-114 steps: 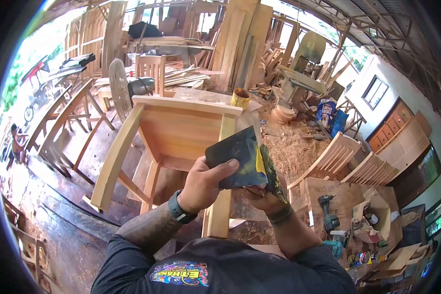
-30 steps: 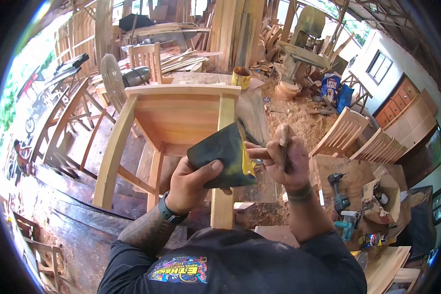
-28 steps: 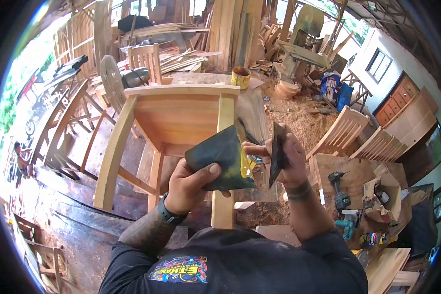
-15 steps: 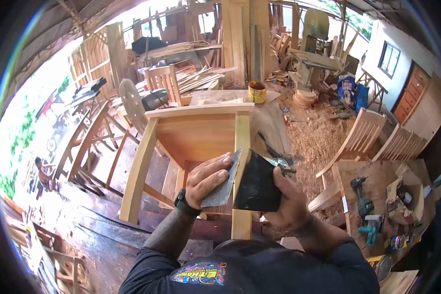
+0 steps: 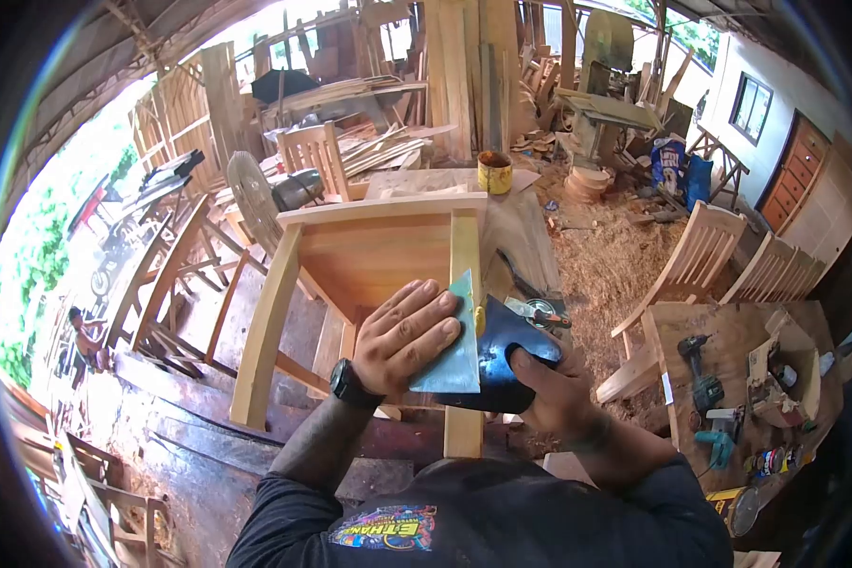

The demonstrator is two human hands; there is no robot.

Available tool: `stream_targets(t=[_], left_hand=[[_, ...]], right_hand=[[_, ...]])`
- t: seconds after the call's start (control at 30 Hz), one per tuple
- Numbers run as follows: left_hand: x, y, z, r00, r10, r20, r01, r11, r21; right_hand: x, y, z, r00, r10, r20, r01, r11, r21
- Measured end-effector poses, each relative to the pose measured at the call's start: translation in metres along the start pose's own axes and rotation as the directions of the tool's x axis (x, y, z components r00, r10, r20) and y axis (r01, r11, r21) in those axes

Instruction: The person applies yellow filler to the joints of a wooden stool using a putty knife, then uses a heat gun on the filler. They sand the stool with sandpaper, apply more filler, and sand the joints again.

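one pale sheet (image 5: 464, 355) in left hand (image 5: 402, 341); dark sheet (image 5: 498, 355) in right hand (image 5: 560, 393)

We have the chair frame (image 5: 369, 210) front and centre, its right bar (image 5: 464, 435) running under both plates. Left fingers (image 5: 426, 348) on the left plate (image 5: 459, 369); right fingers (image 5: 532, 374) on the right plate (image 5: 498, 346), which sits partly behind the left one. Behind the frame: can (image 5: 494, 175) on a board (image 5: 417, 178); fan (image 5: 253, 194) behind left. At right we get the bench (image 5: 667, 331), drill (image 5: 699, 374) on it, box (image 5: 781, 374) right of that. Chairs (image 5: 701, 251) behind the bench, sawdust (image 5: 601, 265) between them and the frame.
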State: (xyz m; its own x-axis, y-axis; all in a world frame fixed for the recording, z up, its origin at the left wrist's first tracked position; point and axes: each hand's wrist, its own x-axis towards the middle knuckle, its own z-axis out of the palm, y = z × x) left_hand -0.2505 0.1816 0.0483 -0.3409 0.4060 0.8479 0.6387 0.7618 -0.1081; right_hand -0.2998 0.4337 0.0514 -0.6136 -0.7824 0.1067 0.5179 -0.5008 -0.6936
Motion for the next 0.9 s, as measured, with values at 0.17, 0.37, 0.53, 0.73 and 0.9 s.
stream_targets(t=[0.17,0.37,0.53,0.73,0.9], left_hand=[[-0.006,-0.011,0.002,0.986,-0.164,0.026,0.163,0.986,0.033],[-0.036,0.007,0.034,0.786,-0.573,-0.233,0.338,0.713,-0.614],[-0.017,0.018,0.025,0.913,-0.379,-0.151,0.278,0.848,-0.451],[-0.009,0.001,0.005,0.995,-0.089,-0.039,0.082,0.984,-0.159],[-0.031,0.009,0.000,0.864,-0.502,0.044,0.363,0.560,-0.744]], right_hand=[[-0.013,-0.015,-0.006,0.984,-0.043,0.170,0.089,0.957,-0.277],[0.005,-0.006,0.013,0.885,-0.408,0.226,0.430,0.524,-0.735],[0.026,-0.003,0.019,0.969,0.077,0.236,-0.158,0.925,0.346],[0.007,-0.030,0.013,0.911,-0.333,0.243,0.408,0.644,-0.648],[0.000,-0.076,-0.001,0.992,-0.117,0.055,0.114,0.992,0.050]])
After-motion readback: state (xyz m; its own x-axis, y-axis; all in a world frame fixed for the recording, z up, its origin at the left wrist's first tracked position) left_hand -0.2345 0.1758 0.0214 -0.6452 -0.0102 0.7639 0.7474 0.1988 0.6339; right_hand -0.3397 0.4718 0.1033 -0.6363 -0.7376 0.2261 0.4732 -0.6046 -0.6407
